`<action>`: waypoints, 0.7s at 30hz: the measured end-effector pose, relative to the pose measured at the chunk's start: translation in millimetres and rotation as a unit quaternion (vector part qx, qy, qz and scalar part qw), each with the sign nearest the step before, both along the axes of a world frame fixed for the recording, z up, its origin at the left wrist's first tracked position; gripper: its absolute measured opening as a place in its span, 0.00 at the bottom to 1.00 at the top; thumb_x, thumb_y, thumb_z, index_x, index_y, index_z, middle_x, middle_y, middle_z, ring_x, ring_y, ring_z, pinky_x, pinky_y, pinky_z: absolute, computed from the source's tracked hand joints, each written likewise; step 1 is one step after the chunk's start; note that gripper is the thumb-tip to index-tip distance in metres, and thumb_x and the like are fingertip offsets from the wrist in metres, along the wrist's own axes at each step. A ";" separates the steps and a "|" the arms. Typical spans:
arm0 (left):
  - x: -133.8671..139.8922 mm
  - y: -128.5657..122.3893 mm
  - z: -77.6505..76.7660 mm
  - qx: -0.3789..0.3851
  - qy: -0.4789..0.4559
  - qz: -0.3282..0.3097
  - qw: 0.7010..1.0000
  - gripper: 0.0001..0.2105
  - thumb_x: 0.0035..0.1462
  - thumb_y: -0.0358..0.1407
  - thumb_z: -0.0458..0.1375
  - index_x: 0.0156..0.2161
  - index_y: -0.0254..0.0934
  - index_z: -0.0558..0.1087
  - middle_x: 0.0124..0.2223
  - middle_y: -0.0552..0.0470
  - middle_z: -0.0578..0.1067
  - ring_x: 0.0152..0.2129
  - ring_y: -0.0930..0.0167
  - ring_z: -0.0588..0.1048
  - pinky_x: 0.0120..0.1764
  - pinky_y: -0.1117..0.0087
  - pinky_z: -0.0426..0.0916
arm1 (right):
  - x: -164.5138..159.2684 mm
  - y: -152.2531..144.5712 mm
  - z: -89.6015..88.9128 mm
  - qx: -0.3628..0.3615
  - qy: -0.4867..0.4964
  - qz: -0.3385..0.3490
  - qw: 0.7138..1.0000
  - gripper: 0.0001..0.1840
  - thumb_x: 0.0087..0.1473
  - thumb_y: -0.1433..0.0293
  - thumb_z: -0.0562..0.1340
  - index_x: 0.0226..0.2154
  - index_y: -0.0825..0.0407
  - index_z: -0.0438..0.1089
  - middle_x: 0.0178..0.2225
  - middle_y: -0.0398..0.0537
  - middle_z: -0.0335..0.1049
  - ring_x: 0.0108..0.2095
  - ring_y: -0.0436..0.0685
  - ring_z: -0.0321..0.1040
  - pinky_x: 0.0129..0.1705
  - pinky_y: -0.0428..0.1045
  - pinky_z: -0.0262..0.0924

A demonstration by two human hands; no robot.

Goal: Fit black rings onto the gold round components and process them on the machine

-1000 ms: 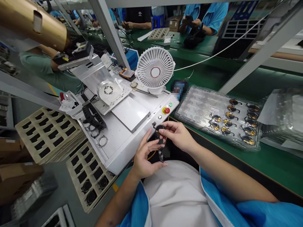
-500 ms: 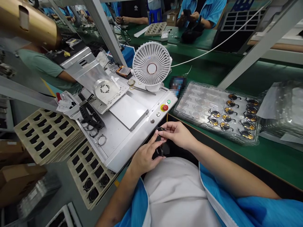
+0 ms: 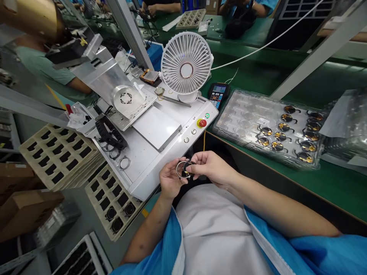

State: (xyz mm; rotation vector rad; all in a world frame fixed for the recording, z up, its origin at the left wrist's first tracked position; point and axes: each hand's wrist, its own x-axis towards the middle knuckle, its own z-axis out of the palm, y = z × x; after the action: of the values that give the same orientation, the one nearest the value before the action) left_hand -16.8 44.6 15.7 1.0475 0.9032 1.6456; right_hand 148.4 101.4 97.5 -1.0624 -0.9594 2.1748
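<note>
In front of my stomach, my left hand grips a thin silver ring-shaped case between thumb and fingers. My right hand pinches a small round black part with a gold patch, its thumb lying across it. The round part overlaps the ring's right side; whether it sits inside the ring I cannot tell. Fingers hide much of both pieces. Just beyond my hands is the front edge of a white machine, with a red emergency stop button on it.
A white fan stands on the machine, beside a metal fixture. On the right lies a clear plastic tray with several round black-and-gold parts. A keypad device is behind it. Beige trays are at lower left, some holding round black parts.
My hands have turned the piece so the silver ring and gold patch now show. My left fingers have moved left and opened out around the ring. The view has tilted slightly downward.
</note>
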 end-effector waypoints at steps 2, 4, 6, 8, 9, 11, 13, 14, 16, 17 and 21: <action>-1.5 -1.8 -3.4 -0.012 0.011 0.007 1.000 0.29 0.42 0.44 0.79 0.52 0.48 0.81 0.49 0.46 0.85 0.44 0.61 0.85 0.45 0.62 0.82 | -4.5 -4.2 2.4 0.009 -0.006 -0.013 1.000 0.22 0.33 0.66 0.79 0.23 0.54 0.66 0.22 0.42 0.71 0.23 0.48 0.67 0.27 0.43 0.63; -2.7 -3.3 -5.3 -0.012 0.014 0.016 1.000 0.29 0.40 0.45 0.79 0.51 0.49 0.82 0.48 0.46 0.85 0.43 0.61 0.85 0.44 0.63 0.82 | -7.9 -7.3 4.0 0.028 -0.011 -0.027 0.999 0.21 0.33 0.69 0.76 0.24 0.52 0.64 0.22 0.40 0.70 0.23 0.47 0.65 0.26 0.42 0.60; -3.1 -3.9 -6.3 -0.008 0.012 0.022 1.000 0.28 0.39 0.44 0.80 0.50 0.51 0.83 0.48 0.48 0.85 0.42 0.62 0.86 0.44 0.64 0.82 | -10.5 -9.6 4.9 0.049 -0.015 -0.040 0.998 0.19 0.34 0.71 0.72 0.26 0.51 0.62 0.22 0.37 0.69 0.23 0.47 0.64 0.25 0.42 0.58; -2.7 -4.0 -6.8 -0.009 0.016 0.029 0.999 0.29 0.37 0.44 0.81 0.48 0.52 0.83 0.47 0.49 0.86 0.42 0.63 0.86 0.44 0.64 0.82 | -12.5 -11.3 5.3 0.066 -0.021 -0.047 0.997 0.18 0.35 0.72 0.70 0.27 0.50 0.60 0.21 0.35 0.67 0.22 0.46 0.63 0.25 0.42 0.57; -2.4 -3.9 -7.1 -0.009 0.020 0.035 0.999 0.29 0.36 0.44 0.81 0.48 0.51 0.83 0.47 0.49 0.86 0.41 0.63 0.86 0.44 0.65 0.82 | -13.3 -12.0 5.3 0.073 -0.024 -0.049 0.996 0.18 0.35 0.72 0.69 0.28 0.50 0.60 0.21 0.34 0.66 0.22 0.47 0.63 0.24 0.42 0.56; -1.9 -3.7 -7.6 0.000 0.024 0.042 0.999 0.30 0.34 0.44 0.81 0.48 0.50 0.83 0.46 0.49 0.86 0.41 0.63 0.86 0.43 0.65 0.82 | -14.8 -13.3 4.9 0.084 -0.030 -0.048 0.995 0.18 0.37 0.72 0.67 0.29 0.49 0.58 0.21 0.33 0.65 0.22 0.47 0.63 0.23 0.43 0.55; -1.8 -3.6 -8.0 0.019 0.019 0.039 0.999 0.30 0.35 0.43 0.81 0.48 0.50 0.83 0.47 0.49 0.86 0.41 0.64 0.86 0.44 0.66 0.82 | -16.1 -14.2 3.7 0.093 -0.035 -0.038 0.994 0.18 0.38 0.72 0.66 0.30 0.48 0.56 0.21 0.33 0.65 0.22 0.48 0.64 0.23 0.43 0.55; -1.9 -3.6 -8.2 0.026 0.017 0.038 0.999 0.30 0.36 0.42 0.81 0.49 0.51 0.83 0.47 0.49 0.86 0.41 0.64 0.86 0.44 0.67 0.82 | -16.6 -14.6 2.8 0.098 -0.039 -0.033 0.994 0.18 0.38 0.73 0.66 0.30 0.48 0.56 0.22 0.34 0.66 0.22 0.49 0.65 0.23 0.43 0.55; -2.3 -3.6 -8.4 0.029 0.020 0.042 0.999 0.29 0.37 0.42 0.81 0.49 0.52 0.83 0.47 0.50 0.86 0.41 0.65 0.86 0.44 0.67 0.82 | -17.6 -15.0 0.5 0.112 -0.047 -0.028 0.992 0.18 0.39 0.73 0.65 0.30 0.48 0.56 0.22 0.34 0.66 0.22 0.48 0.63 0.23 0.43 0.54; -2.5 -3.7 -8.6 0.027 0.023 0.045 0.998 0.29 0.37 0.43 0.81 0.49 0.52 0.83 0.46 0.51 0.86 0.41 0.65 0.86 0.44 0.67 0.82 | -17.9 -15.1 -0.7 0.119 -0.050 -0.028 0.991 0.17 0.39 0.73 0.65 0.30 0.48 0.56 0.22 0.34 0.66 0.21 0.48 0.62 0.23 0.43 0.54; -3.3 -3.6 -10.1 0.013 0.029 0.054 0.998 0.29 0.35 0.44 0.81 0.47 0.52 0.83 0.45 0.52 0.86 0.41 0.65 0.86 0.44 0.68 0.82 | -18.3 -14.1 -4.0 0.129 -0.055 -0.026 0.990 0.17 0.39 0.75 0.64 0.30 0.48 0.55 0.21 0.32 0.63 0.21 0.48 0.60 0.22 0.43 0.52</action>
State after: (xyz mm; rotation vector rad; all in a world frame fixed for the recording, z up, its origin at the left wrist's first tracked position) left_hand -20.1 40.9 5.6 1.0846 0.9939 1.7270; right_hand 130.2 87.3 93.5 -1.0763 -1.2106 1.9043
